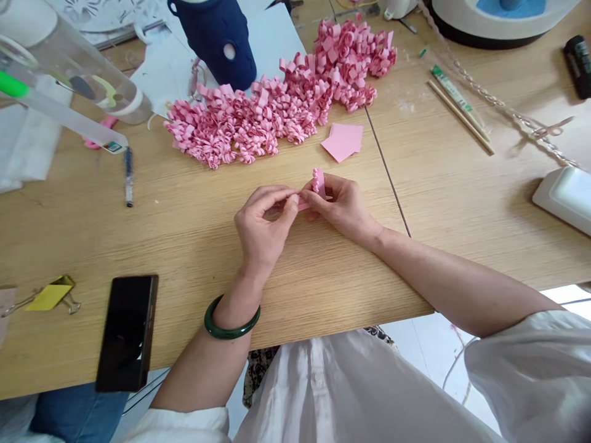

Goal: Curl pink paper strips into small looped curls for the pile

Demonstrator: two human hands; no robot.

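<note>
A pink paper strip with a curled, looped fringe (316, 179) is held between my two hands over the wooden table. My left hand (266, 224) pinches its left end between thumb and fingers, and a green bangle (231, 333) circles that wrist. With thumb and fingers closed, my right hand (344, 202) grips the strip beside its curled part. The fingertips of both hands nearly meet. Just beyond them lies a small stack of pink paper squares (344, 142). Behind is a long heap of pink curled paper pieces (272, 114).
A dark blue cup (217, 40) stands behind the heap, and a clear bottle (99, 74) at upper left. A phone (127, 332) and a binder clip (50, 293) lie at left. Wooden sticks (462, 117), a twisted cord (498, 107) and a white power strip (566, 194) are at right.
</note>
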